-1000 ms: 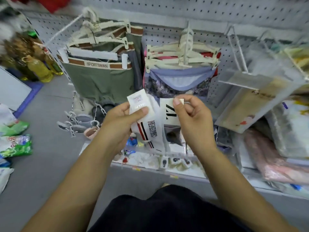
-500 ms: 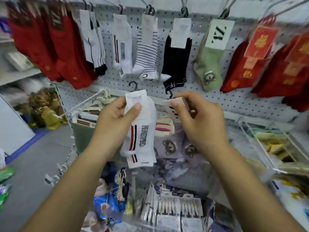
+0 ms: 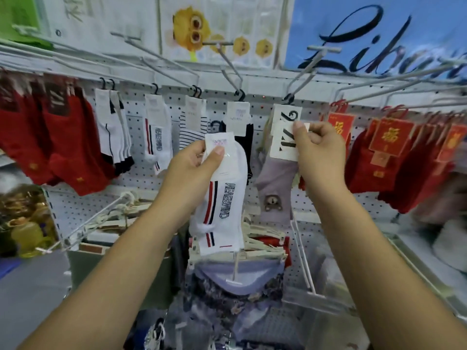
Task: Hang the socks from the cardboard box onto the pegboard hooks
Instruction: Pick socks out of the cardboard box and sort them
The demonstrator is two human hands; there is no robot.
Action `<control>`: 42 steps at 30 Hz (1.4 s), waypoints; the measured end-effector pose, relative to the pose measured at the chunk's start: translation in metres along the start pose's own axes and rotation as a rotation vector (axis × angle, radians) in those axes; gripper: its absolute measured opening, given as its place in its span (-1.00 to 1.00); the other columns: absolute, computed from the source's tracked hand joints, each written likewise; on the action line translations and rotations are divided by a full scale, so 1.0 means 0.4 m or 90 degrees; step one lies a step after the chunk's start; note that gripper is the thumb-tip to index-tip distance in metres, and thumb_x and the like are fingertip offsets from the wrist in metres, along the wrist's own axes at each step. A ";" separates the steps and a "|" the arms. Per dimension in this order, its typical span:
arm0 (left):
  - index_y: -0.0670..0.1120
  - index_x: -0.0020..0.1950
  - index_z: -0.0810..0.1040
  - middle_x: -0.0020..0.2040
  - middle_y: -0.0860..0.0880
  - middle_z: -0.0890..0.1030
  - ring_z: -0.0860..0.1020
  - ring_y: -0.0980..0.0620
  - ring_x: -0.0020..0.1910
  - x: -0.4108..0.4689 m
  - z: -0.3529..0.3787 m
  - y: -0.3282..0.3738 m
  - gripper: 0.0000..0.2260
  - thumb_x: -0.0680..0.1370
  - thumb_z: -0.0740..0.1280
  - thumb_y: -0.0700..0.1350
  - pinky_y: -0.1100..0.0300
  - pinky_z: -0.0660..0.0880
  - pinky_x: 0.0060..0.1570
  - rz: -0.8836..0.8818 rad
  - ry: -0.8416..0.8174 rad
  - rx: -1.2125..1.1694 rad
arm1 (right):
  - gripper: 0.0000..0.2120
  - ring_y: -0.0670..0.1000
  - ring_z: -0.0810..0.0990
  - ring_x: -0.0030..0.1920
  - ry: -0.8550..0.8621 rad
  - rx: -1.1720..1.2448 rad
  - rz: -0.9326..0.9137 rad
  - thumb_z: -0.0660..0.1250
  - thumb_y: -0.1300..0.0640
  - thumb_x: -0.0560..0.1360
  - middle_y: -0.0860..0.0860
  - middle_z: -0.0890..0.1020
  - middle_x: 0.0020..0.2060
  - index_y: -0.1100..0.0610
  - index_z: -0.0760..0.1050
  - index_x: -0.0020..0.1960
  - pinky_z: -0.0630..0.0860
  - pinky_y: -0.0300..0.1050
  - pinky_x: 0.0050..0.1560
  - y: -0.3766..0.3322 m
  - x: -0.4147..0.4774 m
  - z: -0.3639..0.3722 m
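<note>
Pinching the paper header of a white sock pair (image 3: 222, 203) between thumb and curled fingers, the left hand (image 3: 194, 160) holds it up in front of the pegboard (image 3: 137, 127). The pair, with red and navy stripes and dark lettering, hangs free below the hand and touches no hook. The right hand (image 3: 318, 145) is raised just beside it, thumb and fingers closed on the white card (image 3: 283, 147) of a lilac sock pair (image 3: 275, 188) that bears a small bear face. That card sits right under a black hanger loop (image 3: 289, 98) on a grey wire hook (image 3: 300, 72), against another card of the same print; whether the held card is already on the hook I cannot tell. Along the same row hang a matching white striped pair (image 3: 158, 137), a thin-banded pair (image 3: 189, 132) and a dark pair (image 3: 249, 137), with red socks (image 3: 73, 147) massed at the left and more red socks (image 3: 394, 160) at the right.
</note>
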State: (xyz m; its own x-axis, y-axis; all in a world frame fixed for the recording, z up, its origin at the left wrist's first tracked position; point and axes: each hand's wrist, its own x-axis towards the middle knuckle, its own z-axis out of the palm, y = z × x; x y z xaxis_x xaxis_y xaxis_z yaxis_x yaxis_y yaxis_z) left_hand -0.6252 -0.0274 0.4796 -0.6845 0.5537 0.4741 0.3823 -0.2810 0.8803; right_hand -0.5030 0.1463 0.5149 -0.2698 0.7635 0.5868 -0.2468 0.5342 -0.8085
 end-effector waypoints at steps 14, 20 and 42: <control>0.14 0.06 0.65 -0.01 0.15 0.75 0.71 0.14 0.00 0.064 0.049 0.007 -0.80 0.71 0.22 0.02 0.07 0.60 0.07 -0.029 -0.019 -0.005 | -0.76 -0.43 0.53 -0.25 -0.004 -0.082 -0.118 0.28 0.13 0.66 -0.20 0.54 -0.18 0.08 0.54 0.30 0.43 -0.51 -0.23 0.009 0.138 0.046; 0.16 0.09 0.65 -0.01 0.19 0.74 0.71 0.18 -0.02 0.066 0.035 -0.004 -0.79 0.71 0.21 0.04 0.10 0.59 0.05 -0.030 -0.018 0.006 | -0.51 -0.13 0.48 0.37 -0.043 -0.142 -0.107 0.34 0.16 0.62 -0.10 0.52 0.40 -0.05 0.36 0.52 0.44 -0.13 0.40 0.045 0.116 0.030; 0.12 -0.08 0.75 -0.13 0.03 0.77 0.75 0.03 -0.12 0.074 -0.197 0.008 -0.72 0.65 0.29 0.16 0.09 0.62 -0.07 -0.081 0.070 0.107 | -0.69 -0.13 0.68 0.06 -0.399 0.055 -0.053 0.37 0.17 0.60 -0.07 0.66 0.12 -0.11 0.47 0.28 0.65 -0.19 0.01 -0.011 -0.102 0.314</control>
State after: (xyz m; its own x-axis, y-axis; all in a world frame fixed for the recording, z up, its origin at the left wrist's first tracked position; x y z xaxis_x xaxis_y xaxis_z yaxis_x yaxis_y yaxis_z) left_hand -0.6931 -0.0737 0.4978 -0.7934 0.4852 0.3675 0.3811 -0.0748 0.9215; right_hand -0.6079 0.0674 0.5001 -0.7331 0.3502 0.5831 -0.3574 0.5311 -0.7683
